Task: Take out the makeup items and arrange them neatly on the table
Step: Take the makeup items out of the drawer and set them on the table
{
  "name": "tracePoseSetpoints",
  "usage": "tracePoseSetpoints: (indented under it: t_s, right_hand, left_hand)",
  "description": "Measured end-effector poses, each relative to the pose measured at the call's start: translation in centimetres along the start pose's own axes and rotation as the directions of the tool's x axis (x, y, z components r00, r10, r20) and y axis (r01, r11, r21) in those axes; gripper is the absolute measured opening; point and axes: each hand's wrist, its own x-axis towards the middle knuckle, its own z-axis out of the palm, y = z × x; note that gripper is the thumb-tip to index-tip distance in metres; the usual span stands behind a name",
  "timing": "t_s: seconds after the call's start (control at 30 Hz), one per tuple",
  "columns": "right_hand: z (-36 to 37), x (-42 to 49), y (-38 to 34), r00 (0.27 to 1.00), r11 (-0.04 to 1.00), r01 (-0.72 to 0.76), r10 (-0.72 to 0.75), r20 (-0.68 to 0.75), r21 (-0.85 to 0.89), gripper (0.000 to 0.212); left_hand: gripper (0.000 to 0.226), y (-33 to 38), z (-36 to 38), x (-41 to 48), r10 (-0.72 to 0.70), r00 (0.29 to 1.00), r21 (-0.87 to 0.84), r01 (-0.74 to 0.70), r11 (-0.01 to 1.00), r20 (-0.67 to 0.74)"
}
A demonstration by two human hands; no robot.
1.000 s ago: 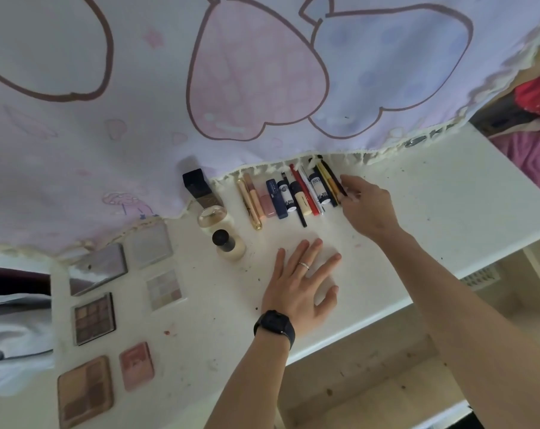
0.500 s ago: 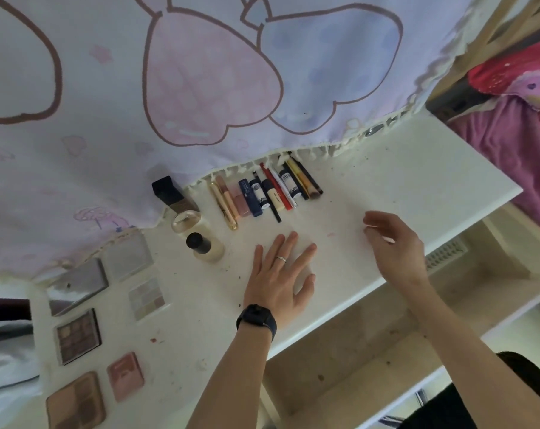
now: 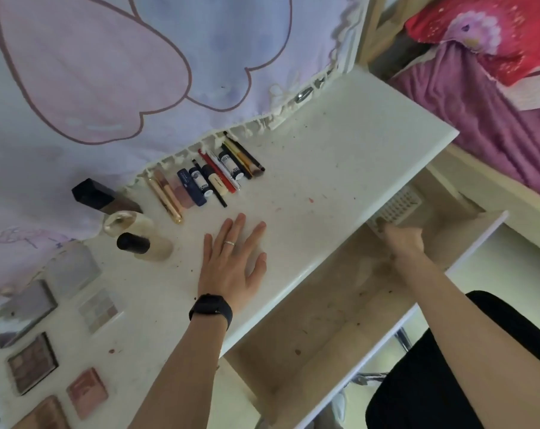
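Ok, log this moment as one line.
left hand: flat on table | right hand: in open drawer at white basket, grip unclear | tubes: in row

L grip point(image 3: 234, 267) flat, fingers point(image 3: 236, 227) spread; R grip point(image 3: 401, 241) extended fwd, blurred.

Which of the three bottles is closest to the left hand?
The pale bottle with the round black cap, frontmost of the three; the gold-capped bottle and square black-capped bottle sit farther back.

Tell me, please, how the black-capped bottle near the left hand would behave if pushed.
The black-capped bottle seems to stand upright, so a high push might tip it; being round, it could then roll. Its body looks like glass: probably heavyish, breakable.
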Motion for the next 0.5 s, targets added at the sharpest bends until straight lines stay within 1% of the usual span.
tracePoseSetpoints:
  t_s: [0.03, 0.07, 0.13, 0.23, 0.33, 0.4, 0.43, 0.5]
  right_hand:
    - [0.5, 0.9, -0.4, 0.999, 0.999, -0.043, 0.043, 0.004, 0.021, 0.099]
    - [0.9, 1.6, -0.7, 0.997, 0.997, -0.076, 0.076, -0.006, 0.023, 0.105]
    - [1.6, 3.0, -1.0, 0.993, 0.994, -0.112, 0.113, -0.045, 0.015, 0.106]
    - [2.2, 4.0, -0.9, 0.988, 0.989, -0.137, 0.141, -0.063, 0.059, 0.101]
    - [2.0, 4.5, -0.8, 0.991, 0.986, -0.135, 0.134, 0.022, 0.100, 0.086]
    - [1.6, 4.2, -1.0, 0.987, 0.974, -0.153, 0.143, 0.074, 0.165, 0.085]
    - [1.4, 3.9, -1.1, 0.986, 0.970, -0.155, 0.141, 0.085, 0.190, 0.086]
    - [0.9, 3.3, -1.2, 0.990, 0.971, -0.129, 0.113, 0.089, 0.201, 0.077]
  left_hand:
    - [0.058, -0.1, -0.1, 0.0, 0.001, 1.000, -0.002, -0.001, 1.000, -0.011]
    - [0.057, 0.0, -0.1, 0.0, 0.004, 1.000, -0.009, -0.004, 1.000, -0.019]
    - [0.057, 0.1, 0.0, 0.0, 0.006, 1.000, -0.020, -0.006, 1.000, -0.027]
    - [0.057, 0.2, 0.0, 0.1, 0.005, 0.999, -0.027, -0.006, 1.000, -0.033]
    - [0.057, 0.1, 0.0, 0.1, 0.006, 0.999, -0.032, -0.008, 0.999, -0.045]
    - [0.056, 0.0, 0.1, 0.1, 0.008, 0.999, -0.034, -0.010, 0.999, -0.053]
    - [0.056, 0.0, 0.2, 0.1, 0.012, 0.998, -0.031, -0.013, 0.999, -0.055]
    - [0.056, -0.1, 0.3, 0.2, 0.016, 0.998, -0.018, -0.017, 1.000, -0.054]
